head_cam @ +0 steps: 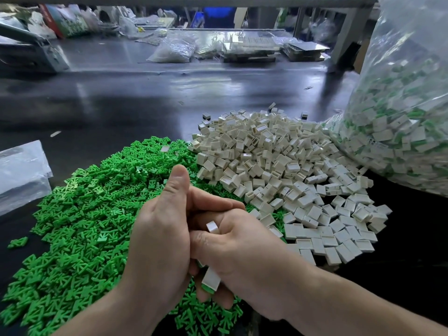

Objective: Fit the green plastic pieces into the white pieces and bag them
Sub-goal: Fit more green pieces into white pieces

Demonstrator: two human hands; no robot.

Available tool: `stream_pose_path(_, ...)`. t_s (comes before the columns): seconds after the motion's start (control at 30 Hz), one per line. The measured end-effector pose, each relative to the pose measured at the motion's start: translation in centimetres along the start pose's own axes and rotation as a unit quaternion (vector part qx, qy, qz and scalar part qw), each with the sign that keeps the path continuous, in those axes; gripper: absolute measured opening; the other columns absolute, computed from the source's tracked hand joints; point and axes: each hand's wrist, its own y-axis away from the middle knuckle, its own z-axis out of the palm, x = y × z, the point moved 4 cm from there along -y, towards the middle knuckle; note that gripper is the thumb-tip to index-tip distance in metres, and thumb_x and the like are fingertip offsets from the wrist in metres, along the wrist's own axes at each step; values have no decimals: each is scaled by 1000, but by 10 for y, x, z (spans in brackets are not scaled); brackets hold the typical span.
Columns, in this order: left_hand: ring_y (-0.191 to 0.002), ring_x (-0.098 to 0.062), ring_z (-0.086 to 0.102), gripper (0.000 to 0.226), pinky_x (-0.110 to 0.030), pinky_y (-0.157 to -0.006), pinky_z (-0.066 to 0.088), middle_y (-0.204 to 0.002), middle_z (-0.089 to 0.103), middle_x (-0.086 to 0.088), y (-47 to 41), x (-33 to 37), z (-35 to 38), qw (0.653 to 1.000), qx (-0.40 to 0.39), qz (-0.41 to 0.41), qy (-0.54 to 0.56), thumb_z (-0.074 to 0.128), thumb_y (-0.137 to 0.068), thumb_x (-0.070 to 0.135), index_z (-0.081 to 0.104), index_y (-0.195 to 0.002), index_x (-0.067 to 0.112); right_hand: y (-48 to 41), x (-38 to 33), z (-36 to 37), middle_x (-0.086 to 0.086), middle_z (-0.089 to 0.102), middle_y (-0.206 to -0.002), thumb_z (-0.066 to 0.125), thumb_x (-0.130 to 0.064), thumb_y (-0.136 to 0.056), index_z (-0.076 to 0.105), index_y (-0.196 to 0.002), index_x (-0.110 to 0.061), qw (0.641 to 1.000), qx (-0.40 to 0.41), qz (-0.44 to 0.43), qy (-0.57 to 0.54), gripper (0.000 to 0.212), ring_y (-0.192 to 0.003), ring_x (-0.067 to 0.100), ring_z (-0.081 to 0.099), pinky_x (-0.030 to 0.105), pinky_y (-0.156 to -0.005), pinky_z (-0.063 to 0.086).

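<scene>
**Right hand (242, 253) meets left hand (160, 238), lower centre**

Right fingers clamp a green-tipped white piece (210, 277); whether the left grips anything cannot be told. Green pieces (80, 214) lie lower left, white pieces (278, 161) centre right, filled bag (400, 117) upper right.

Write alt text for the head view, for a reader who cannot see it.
Two hands meet, the right hand gripping a white piece beside the left hand, above a green pile and a white pile on a dark table. A filled clear bag stands right.
</scene>
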Motion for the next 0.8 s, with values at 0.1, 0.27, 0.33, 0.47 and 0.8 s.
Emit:
stream_pose_path(0.1, -43, -44, 59, 78, -59, -39, 48, -85, 67, -33, 2, 2, 0, 1000, -1, 8, 5, 42, -81, 72, 75, -80, 2, 0, 1, 0, 7, 62, -64, 57, -26, -97, 64, -78, -1, 1000, -5, 1, 3, 33, -57, 29, 56, 22, -37, 40)
stream_pose_path(0.27, -78, -55, 63, 76, -71, -51, 44, -100, 71, -24, -7, 2, -1, 999, -33, 3, 39, 37, -85, 75, 74, -86, 9, -4, -3, -6, 0, 58, -62, 65, -23, -93, 63, -70, -15, 998, -25, -24, -55, 25, -44, 15, 55, 17, -35, 36)
stream_pose_path(0.33, -91, -39, 69, 60, -53, -59, 57, -105, 71, -20, -9, 8, -4, 996, -49, 45, 64, 46, -88, 65, 72, -95, 12, -5, -5, -13, 1, 56, -62, 65, -25, -86, 63, -73, -16, 990, -33, -25, -132, 15, -40, 11, 53, 14, -35, 33)
stream_pose_path(0.47, -91, -22, 71, 26, -35, -80, 57, -99, 74, -7, -6, 22, -20, 966, -41, 207, -150, 64, -81, 35, 70, -102, 20, -7, -2, -34, 2, 54, -65, 64, -24, -83, 63, -76, -17, 972, -33, -11, -232, 11, -40, 9, 51, 14, -32, 31)
stream_pose_path(0.8, -88, -6, 64, 9, -6, -76, 42, -94, 65, 14, 2, 36, -15, 838, 45, 367, -401, 60, -80, 33, 65, -84, 27, -9, 3, -39, 1, 56, -66, 64, -24, -86, 66, -72, -18, 964, -62, 2, -260, 15, -42, 9, 52, 14, -32, 33)
